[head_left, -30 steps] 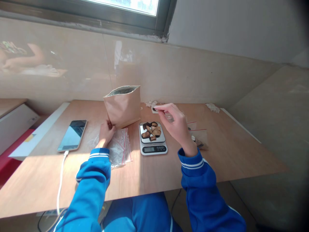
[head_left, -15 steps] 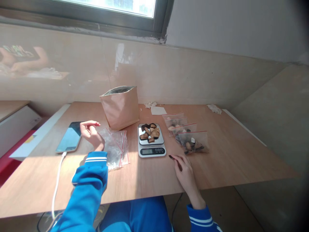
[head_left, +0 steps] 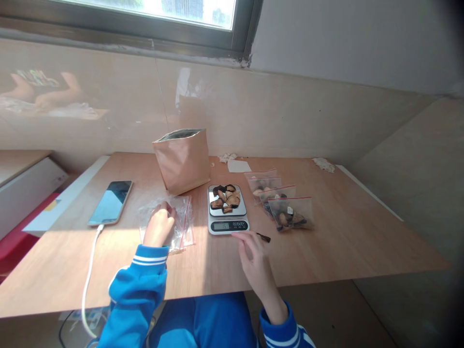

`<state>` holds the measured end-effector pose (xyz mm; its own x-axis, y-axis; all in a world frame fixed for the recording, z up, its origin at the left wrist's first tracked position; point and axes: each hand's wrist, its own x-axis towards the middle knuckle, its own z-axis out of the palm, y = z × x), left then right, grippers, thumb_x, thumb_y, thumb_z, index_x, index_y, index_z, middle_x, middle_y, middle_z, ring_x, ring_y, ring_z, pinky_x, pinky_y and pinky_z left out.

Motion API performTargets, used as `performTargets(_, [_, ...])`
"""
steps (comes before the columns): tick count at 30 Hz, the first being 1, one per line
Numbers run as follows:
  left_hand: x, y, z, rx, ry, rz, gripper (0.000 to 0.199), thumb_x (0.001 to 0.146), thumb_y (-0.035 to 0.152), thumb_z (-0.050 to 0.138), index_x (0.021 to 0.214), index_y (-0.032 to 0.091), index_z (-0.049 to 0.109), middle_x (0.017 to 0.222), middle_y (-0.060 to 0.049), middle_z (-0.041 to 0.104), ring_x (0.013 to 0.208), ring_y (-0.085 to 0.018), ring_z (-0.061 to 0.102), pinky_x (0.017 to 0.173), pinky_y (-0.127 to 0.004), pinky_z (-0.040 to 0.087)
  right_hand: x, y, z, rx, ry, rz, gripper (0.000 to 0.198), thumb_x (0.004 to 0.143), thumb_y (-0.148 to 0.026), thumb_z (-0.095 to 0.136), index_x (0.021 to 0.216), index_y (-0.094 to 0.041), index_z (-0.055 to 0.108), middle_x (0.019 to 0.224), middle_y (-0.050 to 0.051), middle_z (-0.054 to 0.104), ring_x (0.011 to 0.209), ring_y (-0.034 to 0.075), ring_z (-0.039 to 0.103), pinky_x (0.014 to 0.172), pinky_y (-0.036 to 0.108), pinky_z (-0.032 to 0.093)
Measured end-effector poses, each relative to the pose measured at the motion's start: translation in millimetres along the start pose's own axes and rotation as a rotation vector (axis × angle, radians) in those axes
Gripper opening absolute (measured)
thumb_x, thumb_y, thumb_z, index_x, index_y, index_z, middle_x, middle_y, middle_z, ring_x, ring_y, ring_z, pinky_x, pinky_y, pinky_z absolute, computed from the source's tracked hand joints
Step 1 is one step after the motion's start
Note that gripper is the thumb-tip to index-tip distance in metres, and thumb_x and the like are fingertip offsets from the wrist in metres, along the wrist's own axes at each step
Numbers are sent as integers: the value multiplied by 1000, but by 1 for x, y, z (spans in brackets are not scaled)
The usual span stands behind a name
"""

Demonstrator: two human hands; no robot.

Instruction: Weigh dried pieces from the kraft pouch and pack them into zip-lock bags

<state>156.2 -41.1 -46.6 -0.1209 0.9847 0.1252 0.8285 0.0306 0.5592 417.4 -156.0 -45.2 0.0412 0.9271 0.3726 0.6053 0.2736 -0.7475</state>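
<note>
Single head-worn view, facing forward and down.
From above the lap (head_left: 217, 319), near the left hand (head_left: 159, 224) and right hand (head_left: 255, 261), it looks across the wooden surface (head_left: 326, 251) to the wall (head_left: 290, 116) and the lower part of a window (head_left: 203, 13).

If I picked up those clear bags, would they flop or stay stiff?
Probably flop: the clear bags lie flat and crinkled. They're likely light too, since they look thin and see-through. They might slide over each other, as they overlap beneath the left hand.

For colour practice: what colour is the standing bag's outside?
The bag is light brown outside: head view.
</note>
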Motion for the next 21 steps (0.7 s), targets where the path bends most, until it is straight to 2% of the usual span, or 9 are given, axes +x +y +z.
performTargets(3, [-26, 24, -13, -210, 21, 182, 22, 90, 38, 42, 76, 22, 46, 70, -1, 53, 68, -18, 54, 68, -31, 43, 19, -42, 24, 225, -152, 102, 25, 98, -32, 39, 109, -22, 60, 103, 6, 63, 90, 18, 60, 78, 30, 48])
performTargets(5, [-48, 42, -16, -369, -15, 248, 25, 92, 41, 41, 77, 22, 47, 70, 1, 52, 67, -16, 53, 66, -28, 43, 30, -62, 41, 370, -239, 152, 24, 98, -37, 40, 104, -21, 57, 94, 4, 63, 79, 15, 60, 70, 27, 47])
performTargets(9, [-75, 65, -9, -690, -43, 182, 28, 96, 41, 34, 77, 23, 41, 63, 4, 46, 57, -12, 49, 57, -24, 41, 41, -74, 60, 534, -326, 116, 25, 98, -40, 38, 83, -22, 47, 69, -3, 51, 63, 12, 51, 58, 24, 40])
performTargets(11, [-76, 66, -12, -737, 0, 165, 29, 96, 42, 34, 75, 23, 39, 61, 4, 44, 55, -12, 47, 56, -24, 40, 43, -65, 57, 532, -272, 100, 30, 98, -41, 37, 76, -22, 44, 64, -4, 45, 58, 11, 47, 55, 23, 37])
performTargets(14, [-70, 65, -31, -694, 222, 91, 30, 96, 43, 36, 74, 22, 39, 62, 4, 44, 54, -12, 45, 55, -23, 38, 49, -47, 37, 491, -41, 156, 37, 93, -46, 47, 67, -22, 37, 58, -6, 35, 52, 10, 37, 51, 23, 32])
performTargets(15, [-68, 65, -39, -662, 260, 71, 29, 95, 43, 37, 75, 22, 40, 62, 4, 45, 54, -12, 45, 54, -23, 38, 51, -43, 29, 476, 9, 163, 39, 90, -47, 52, 65, -23, 34, 58, -7, 33, 52, 10, 35, 51, 23, 32])
performTargets(16, [-66, 66, -46, -632, 278, 70, 29, 95, 43, 38, 75, 22, 40, 62, 4, 45, 54, -11, 45, 54, -23, 37, 53, -40, 21, 466, 4, 156, 40, 88, -48, 55, 64, -22, 34, 59, -7, 33, 54, 10, 36, 54, 23, 33])
performTargets(19, [-61, 73, -59, -528, 228, 124, 31, 94, 42, 38, 71, 22, 41, 58, 5, 41, 53, -11, 42, 53, -23, 33, 59, -34, 8, 457, -168, 79, 37, 92, -49, 49, 68, -22, 40, 64, -4, 41, 61, 12, 45, 62, 25, 39])
performTargets(21, [-56, 77, -59, -460, 215, 124, 32, 93, 41, 40, 68, 22, 40, 56, 5, 38, 52, -11, 40, 53, -24, 31, 65, -27, 6, 398, -126, 47, 34, 96, -48, 39, 74, -22, 46, 71, -1, 50, 69, 15, 51, 68, 28, 43])
